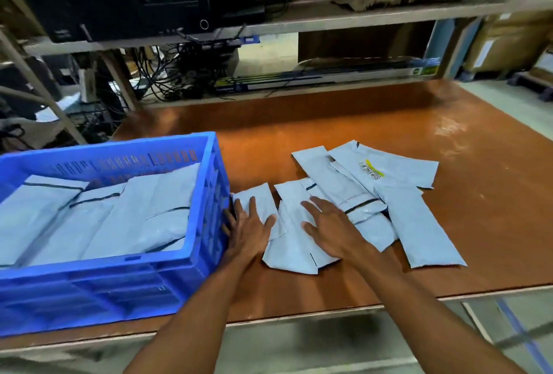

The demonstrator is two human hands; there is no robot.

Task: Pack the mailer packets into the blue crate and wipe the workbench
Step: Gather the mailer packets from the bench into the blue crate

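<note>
**Grey mailers: packing partway, wipe pending**

Fingers (317, 205) straight, spread, grasping nothing: left hand (248, 227) and right hand (330, 225) press flat on loose mailer packets (413, 224). Blue crate (89, 293), at 9 o'clock, holds several. Workbench (389, 122) judged unwiped.

Head camera, looking forward-down, close over workbench (374, 122)

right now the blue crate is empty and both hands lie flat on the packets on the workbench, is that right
No. The head view shows the blue crate already holds several mailer packets. The left hand and right hand do lie flat on the loose packets on the workbench.
</note>
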